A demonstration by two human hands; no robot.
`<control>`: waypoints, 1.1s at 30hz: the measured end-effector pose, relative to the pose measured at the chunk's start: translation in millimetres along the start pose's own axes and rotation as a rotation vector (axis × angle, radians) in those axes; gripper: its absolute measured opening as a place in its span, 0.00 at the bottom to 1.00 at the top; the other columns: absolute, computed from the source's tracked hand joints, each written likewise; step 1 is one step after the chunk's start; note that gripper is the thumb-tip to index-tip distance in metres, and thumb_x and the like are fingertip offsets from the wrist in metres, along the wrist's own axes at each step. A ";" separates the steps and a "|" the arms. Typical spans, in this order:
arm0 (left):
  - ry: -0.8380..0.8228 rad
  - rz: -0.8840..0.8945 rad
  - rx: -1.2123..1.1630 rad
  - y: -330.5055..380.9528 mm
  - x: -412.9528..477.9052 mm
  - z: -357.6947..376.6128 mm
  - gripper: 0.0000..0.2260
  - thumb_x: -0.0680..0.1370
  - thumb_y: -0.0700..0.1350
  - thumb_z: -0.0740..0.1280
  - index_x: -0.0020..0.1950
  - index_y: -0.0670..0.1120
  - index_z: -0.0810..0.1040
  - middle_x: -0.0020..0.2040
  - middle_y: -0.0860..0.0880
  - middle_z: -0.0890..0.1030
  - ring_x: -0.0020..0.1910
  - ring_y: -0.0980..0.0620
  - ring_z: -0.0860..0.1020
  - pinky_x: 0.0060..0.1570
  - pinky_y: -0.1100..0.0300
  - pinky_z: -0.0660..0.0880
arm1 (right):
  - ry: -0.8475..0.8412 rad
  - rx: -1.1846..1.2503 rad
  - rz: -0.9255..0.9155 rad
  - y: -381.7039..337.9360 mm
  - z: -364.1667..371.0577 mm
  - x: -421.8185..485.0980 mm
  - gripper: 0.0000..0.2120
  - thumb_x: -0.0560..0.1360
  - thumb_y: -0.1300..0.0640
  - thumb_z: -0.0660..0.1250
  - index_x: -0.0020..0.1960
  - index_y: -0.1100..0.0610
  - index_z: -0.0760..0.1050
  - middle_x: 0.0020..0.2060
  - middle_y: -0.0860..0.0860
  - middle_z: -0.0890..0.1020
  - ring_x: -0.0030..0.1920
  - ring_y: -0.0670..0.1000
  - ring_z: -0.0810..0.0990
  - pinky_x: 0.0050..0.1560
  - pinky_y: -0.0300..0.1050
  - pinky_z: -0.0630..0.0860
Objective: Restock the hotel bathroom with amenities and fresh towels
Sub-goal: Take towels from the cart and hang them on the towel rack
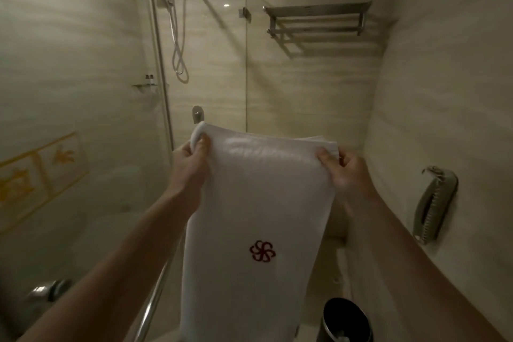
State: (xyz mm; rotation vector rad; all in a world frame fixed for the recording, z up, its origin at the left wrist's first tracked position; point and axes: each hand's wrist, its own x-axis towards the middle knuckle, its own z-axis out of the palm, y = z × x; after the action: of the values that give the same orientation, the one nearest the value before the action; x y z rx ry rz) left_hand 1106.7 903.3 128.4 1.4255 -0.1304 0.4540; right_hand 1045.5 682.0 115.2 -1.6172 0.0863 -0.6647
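Observation:
A white folded towel (258, 203) with a dark red flower emblem hangs in front of me, held up by its top edge. My left hand (191, 161) pinches the top left corner, thumb on the near side. My right hand (344, 168) grips the top right corner. High on the far wall, above and to the right of the towel, is a metal towel rack (316, 19) with nothing on it.
A glass shower screen (205, 64) stands to the left, with a shower hose (179, 44) and a small shelf holding two little bottles (149, 79). A wall phone (433, 203) hangs at right. A black bin (347, 319) sits on the floor below. A chrome rail (155, 294) runs at lower left.

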 end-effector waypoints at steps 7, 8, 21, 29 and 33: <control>-0.117 0.021 0.049 -47.3 110.4 56.8 0.09 0.79 0.48 0.61 0.45 0.45 0.78 0.38 0.50 0.75 0.38 0.54 0.71 0.35 0.62 0.68 | 0.108 -0.368 -0.206 16.6 11.1 99.8 0.09 0.76 0.55 0.65 0.45 0.61 0.77 0.34 0.50 0.77 0.33 0.46 0.74 0.29 0.31 0.68; -0.146 0.028 0.061 -53.8 122.8 65.7 0.09 0.79 0.48 0.61 0.49 0.45 0.78 0.39 0.49 0.75 0.39 0.55 0.71 0.36 0.62 0.68 | 0.123 -0.381 -0.214 21.9 11.3 114.9 0.10 0.76 0.55 0.65 0.46 0.62 0.77 0.35 0.50 0.78 0.34 0.46 0.74 0.30 0.32 0.69; -0.320 0.112 0.144 -125.0 291.3 223.0 0.10 0.80 0.45 0.61 0.42 0.46 0.78 0.37 0.48 0.76 0.36 0.53 0.72 0.37 0.60 0.70 | 0.075 -0.391 -0.169 108.3 -25.4 370.6 0.06 0.75 0.54 0.67 0.43 0.57 0.77 0.36 0.54 0.78 0.37 0.51 0.75 0.38 0.44 0.69; -0.259 0.131 0.202 -157.2 391.0 314.1 0.11 0.78 0.45 0.63 0.37 0.50 0.78 0.34 0.48 0.75 0.35 0.53 0.71 0.38 0.58 0.70 | -0.049 -0.266 0.043 130.6 -34.1 520.9 0.02 0.77 0.57 0.65 0.46 0.55 0.75 0.33 0.51 0.73 0.17 0.40 0.66 0.20 0.33 0.65; -0.254 0.127 0.214 -175.0 447.1 350.3 0.10 0.78 0.45 0.63 0.41 0.44 0.79 0.36 0.46 0.76 0.36 0.52 0.72 0.38 0.57 0.70 | -0.049 -0.328 0.037 149.0 -32.9 587.6 0.10 0.75 0.55 0.68 0.55 0.56 0.75 0.35 0.50 0.72 0.26 0.42 0.69 0.24 0.35 0.67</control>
State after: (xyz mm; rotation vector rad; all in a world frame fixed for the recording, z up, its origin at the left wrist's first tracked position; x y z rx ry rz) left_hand 1642.0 650.2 179.2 1.6890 -0.3879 0.3976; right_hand 1564.0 375.6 191.3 -1.9410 0.1967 -0.6044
